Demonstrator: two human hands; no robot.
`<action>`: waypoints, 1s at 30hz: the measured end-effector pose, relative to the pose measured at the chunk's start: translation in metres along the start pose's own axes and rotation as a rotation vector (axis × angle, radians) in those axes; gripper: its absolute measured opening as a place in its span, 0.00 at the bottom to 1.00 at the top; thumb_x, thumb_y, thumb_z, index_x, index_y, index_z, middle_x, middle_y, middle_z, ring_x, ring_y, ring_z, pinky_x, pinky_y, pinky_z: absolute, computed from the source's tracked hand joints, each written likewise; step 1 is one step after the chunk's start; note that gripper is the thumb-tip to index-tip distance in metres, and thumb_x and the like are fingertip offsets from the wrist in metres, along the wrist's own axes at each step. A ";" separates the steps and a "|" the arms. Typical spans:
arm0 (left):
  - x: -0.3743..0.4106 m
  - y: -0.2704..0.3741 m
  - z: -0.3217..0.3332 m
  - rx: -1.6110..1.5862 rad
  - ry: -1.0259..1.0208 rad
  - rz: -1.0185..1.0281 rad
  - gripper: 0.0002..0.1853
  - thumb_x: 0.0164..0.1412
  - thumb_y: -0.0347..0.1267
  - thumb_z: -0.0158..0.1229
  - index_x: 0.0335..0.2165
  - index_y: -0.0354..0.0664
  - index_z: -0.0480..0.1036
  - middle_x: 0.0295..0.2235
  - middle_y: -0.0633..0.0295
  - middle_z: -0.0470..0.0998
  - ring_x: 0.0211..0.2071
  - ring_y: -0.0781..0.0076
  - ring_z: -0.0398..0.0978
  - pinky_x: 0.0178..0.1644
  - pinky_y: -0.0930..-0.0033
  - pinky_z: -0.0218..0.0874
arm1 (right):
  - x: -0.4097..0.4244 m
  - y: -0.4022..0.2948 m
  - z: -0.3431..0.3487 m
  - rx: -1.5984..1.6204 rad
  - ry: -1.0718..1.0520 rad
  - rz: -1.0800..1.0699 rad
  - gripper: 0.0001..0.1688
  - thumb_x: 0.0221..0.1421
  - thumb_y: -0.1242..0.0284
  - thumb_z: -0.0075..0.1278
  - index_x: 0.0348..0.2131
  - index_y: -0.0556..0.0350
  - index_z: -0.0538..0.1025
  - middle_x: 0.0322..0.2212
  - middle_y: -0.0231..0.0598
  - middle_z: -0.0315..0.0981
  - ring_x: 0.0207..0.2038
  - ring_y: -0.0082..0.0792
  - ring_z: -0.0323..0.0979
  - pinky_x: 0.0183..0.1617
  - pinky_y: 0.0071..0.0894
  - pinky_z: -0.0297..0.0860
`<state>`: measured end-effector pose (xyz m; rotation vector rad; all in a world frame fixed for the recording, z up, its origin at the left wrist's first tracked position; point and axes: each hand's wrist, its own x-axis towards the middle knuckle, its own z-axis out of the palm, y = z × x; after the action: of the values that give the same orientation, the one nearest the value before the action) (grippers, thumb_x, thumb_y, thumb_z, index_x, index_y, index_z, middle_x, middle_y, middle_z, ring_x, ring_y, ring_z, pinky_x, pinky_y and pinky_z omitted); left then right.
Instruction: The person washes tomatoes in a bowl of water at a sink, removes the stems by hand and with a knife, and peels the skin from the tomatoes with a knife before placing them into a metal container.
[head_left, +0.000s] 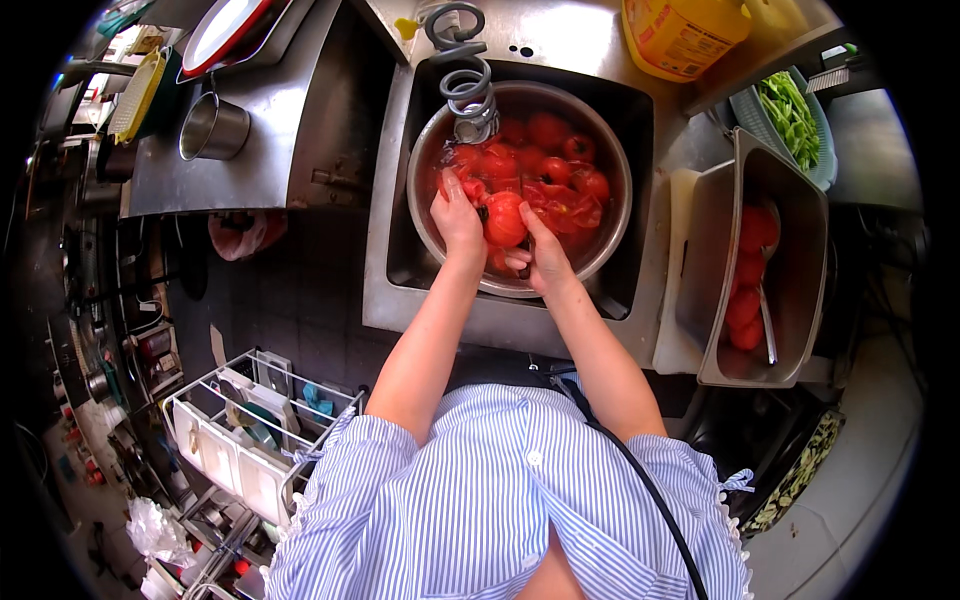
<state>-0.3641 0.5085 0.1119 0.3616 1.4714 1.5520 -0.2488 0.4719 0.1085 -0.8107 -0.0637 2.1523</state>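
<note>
Between my two hands is a red tomato (505, 219), held over the near part of a round metal basin (625, 187). My left hand (459, 221) grips its left side, with a loose flap of red skin by the fingers. On the right side, the thumb of my right hand (547, 259) presses against it, its other fingers curled below. Something small and dark shows at those fingers; I cannot tell what it is. Several whole tomatoes (549, 131) sit in reddish water in the basin. Loose tomato skins (564, 208) float right of my hands.
The basin stands in a steel sink (377, 247), under a coiled spring faucet (466, 75). At right, a deep steel pan (712, 247) holds several tomatoes and a spoon. Beyond are a basket (825, 150) of cut green vegetables (787, 116) and a yellow jug (679, 37). A metal cup (215, 129) stands left.
</note>
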 end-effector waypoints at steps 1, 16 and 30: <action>-0.004 0.003 0.004 -0.044 0.029 -0.001 0.19 0.62 0.42 0.42 0.30 0.36 0.69 0.21 0.66 0.70 0.19 0.80 0.64 0.24 0.77 0.58 | 0.000 -0.001 -0.003 0.032 -0.008 0.007 0.13 0.55 0.59 0.44 0.33 0.46 0.67 0.23 0.27 0.65 0.13 0.17 0.50 0.15 0.16 0.48; -0.018 -0.004 -0.001 0.304 -0.551 -0.573 0.25 0.59 0.46 0.43 0.43 0.35 0.64 0.42 0.52 0.71 0.44 0.58 0.68 0.44 0.62 0.62 | -0.013 -0.042 -0.015 -1.161 0.346 -0.663 0.32 0.40 0.64 0.60 0.43 0.61 0.66 0.34 0.45 0.72 0.38 0.38 0.71 0.43 0.30 0.65; -0.012 -0.029 0.002 -0.174 -0.175 -0.339 0.17 0.53 0.33 0.56 0.40 0.39 0.65 0.37 0.59 0.71 0.37 0.69 0.71 0.41 0.68 0.64 | -0.012 -0.006 -0.004 -1.477 0.369 -0.971 0.11 0.41 0.76 0.52 0.28 0.65 0.69 0.23 0.50 0.67 0.27 0.52 0.67 0.31 0.38 0.65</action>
<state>-0.3445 0.4955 0.0910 0.1324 1.1832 1.3276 -0.2370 0.4665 0.1128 -1.4795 -1.5964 0.7274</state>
